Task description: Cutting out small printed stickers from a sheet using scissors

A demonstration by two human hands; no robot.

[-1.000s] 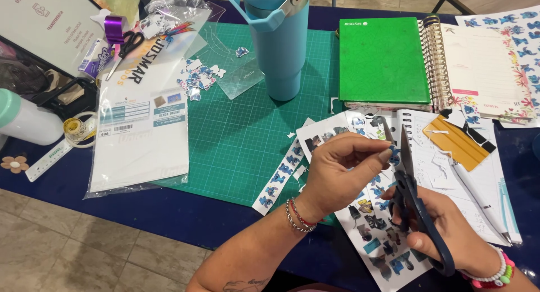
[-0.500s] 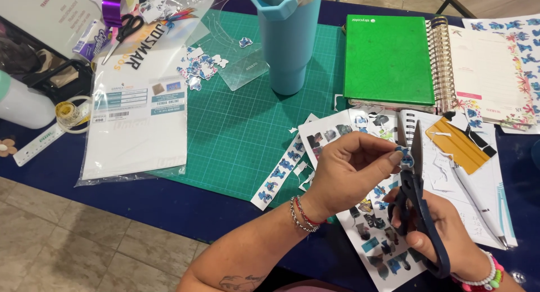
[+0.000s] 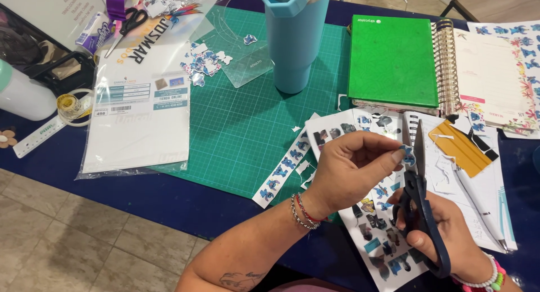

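Since a second before, both hands had lifted slightly: the left hand (image 3: 351, 168) pinched a small blue sticker (image 3: 407, 155) in its fingers (image 3: 397, 156), right at the upright blades of the dark scissors (image 3: 421, 196), which the right hand (image 3: 447, 236) gripped through the handles. Below them a sticker sheet (image 3: 378, 213) lay on the dark blue counter (image 3: 169, 193), beside a green cutting mat (image 3: 242, 123), a blue tumbler (image 3: 295, 39) and a green notebook (image 3: 392, 59), with beige floor tiles (image 3: 73, 247) beyond the counter's edge.

glossy paper sticker sheet (image 3: 388, 236), metal-bladed scissors (image 3: 419, 196), matt rubbery cutting mat (image 3: 247, 129).
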